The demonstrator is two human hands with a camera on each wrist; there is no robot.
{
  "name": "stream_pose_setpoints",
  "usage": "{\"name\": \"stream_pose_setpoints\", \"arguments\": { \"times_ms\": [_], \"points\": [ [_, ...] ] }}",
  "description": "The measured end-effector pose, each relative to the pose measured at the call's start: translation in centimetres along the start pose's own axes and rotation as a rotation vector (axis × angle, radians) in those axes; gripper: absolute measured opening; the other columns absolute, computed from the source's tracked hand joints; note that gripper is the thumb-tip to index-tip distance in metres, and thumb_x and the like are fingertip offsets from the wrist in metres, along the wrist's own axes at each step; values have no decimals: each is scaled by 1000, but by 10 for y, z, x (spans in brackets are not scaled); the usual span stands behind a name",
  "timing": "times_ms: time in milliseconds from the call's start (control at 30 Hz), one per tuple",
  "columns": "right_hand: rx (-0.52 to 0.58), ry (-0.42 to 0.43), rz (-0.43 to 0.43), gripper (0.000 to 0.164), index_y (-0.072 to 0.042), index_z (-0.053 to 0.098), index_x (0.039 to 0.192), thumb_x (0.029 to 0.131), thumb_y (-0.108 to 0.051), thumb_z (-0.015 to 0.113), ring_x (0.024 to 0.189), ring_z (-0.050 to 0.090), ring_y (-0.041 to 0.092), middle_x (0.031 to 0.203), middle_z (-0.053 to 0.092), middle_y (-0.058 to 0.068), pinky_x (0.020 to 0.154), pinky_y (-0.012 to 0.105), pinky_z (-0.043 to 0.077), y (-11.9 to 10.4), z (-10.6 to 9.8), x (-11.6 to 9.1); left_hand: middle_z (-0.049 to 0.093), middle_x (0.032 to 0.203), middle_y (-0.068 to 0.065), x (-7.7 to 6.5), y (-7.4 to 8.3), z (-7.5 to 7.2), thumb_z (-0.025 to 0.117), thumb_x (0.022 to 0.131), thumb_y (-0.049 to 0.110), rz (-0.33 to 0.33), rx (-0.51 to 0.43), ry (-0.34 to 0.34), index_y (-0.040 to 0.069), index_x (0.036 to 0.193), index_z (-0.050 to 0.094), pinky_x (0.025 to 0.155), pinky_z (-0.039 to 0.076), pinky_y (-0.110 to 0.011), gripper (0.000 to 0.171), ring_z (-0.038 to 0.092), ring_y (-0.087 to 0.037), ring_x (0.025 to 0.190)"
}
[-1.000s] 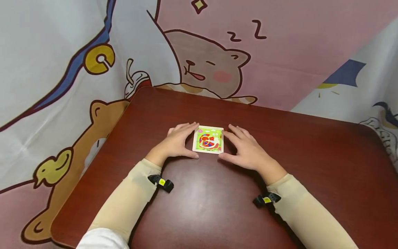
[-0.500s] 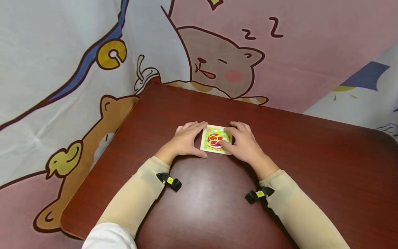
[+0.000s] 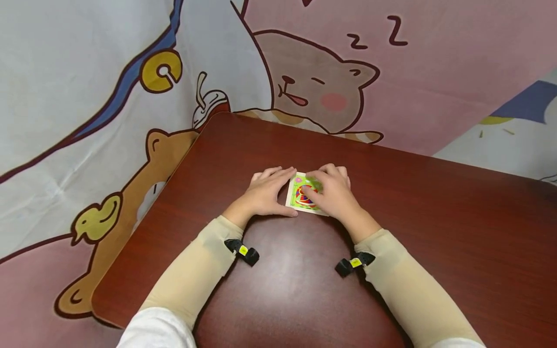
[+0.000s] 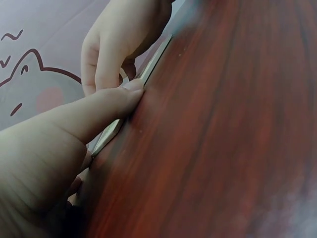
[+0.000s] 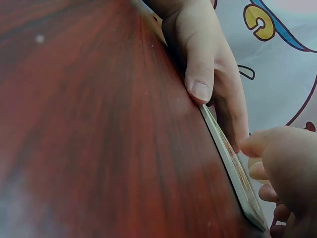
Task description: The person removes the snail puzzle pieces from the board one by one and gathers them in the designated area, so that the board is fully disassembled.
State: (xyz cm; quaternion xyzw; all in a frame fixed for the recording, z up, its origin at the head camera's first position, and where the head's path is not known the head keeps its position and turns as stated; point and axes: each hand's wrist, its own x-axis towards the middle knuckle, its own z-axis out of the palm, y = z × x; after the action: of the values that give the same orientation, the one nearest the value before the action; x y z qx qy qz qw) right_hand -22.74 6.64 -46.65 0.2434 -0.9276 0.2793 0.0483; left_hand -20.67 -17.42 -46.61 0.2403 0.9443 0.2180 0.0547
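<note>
A small square jigsaw puzzle (image 3: 300, 207) lies flat on the table, with a pale wooden frame and a red and blue snail on green. My left hand (image 3: 266, 194) grips its left side, thumb at the near edge and fingertips at the far corner. Over the puzzle's right part, my right hand (image 3: 335, 191) has thumb and index finger curled towards each other. A blurred green puzzle piece (image 3: 315, 183) shows between them; its outline is unclear. In the left wrist view my left thumb (image 4: 106, 109) presses the board's edge. The right hand hides the puzzle's right side.
The dark red wooden table (image 3: 435, 217) reaches well beyond the puzzle on both sides. Behind it and to the left hangs a cartoon-printed cloth (image 3: 313, 87). A black strap camera (image 3: 243, 251) sits on each wrist.
The right hand has moved left from beside the puzzle to over it, its thumb and index finger drawing together. The left hand stays at the left edge. The head view has shifted slightly.
</note>
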Motion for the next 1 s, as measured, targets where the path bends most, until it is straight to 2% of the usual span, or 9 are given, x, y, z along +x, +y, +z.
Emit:
{"name": "stream_pose_setpoints", "arguments": {
  "times_ms": [233, 400, 567, 1000],
  "points": [
    [9, -29, 14, 28, -11, 79, 122, 97, -23, 76, 112, 48, 37, 113, 65, 11, 93, 54, 39, -8, 4, 11, 30, 174, 1, 0, 0, 1, 81, 80, 71, -12, 19, 0, 20, 171, 30, 112, 28, -49, 116, 23, -24, 159],
    [77, -92, 105, 25, -11, 79, 122, 97, -14, 73, 113, 49, 36, 116, 67, 12, 94, 55, 39, -14, 3, 16, 30, 174, 1, 0, 0, 2, 80, 80, 72, -9, 22, -1, 20, 171, 30, 112, 28, -49, 115, 23, -24, 159],
    [91, -147, 192, 30, -11, 75, 128, 98, -16, 71, 115, 47, 35, 119, 66, 12, 97, 56, 37, -19, 1, 20, 30, 174, 2, 0, 0, 2, 80, 80, 72, -8, 20, -3, 20, 171, 30, 112, 28, -48, 116, 23, -24, 159],
    [48, -214, 203, 28, -13, 77, 126, 99, -18, 73, 114, 50, 37, 116, 67, 14, 94, 56, 43, -24, -7, 28, 30, 174, 2, 0, 2, 0, 78, 83, 71, -13, 25, -3, 20, 171, 29, 111, 28, -48, 113, 22, -24, 159]
  ]
}}
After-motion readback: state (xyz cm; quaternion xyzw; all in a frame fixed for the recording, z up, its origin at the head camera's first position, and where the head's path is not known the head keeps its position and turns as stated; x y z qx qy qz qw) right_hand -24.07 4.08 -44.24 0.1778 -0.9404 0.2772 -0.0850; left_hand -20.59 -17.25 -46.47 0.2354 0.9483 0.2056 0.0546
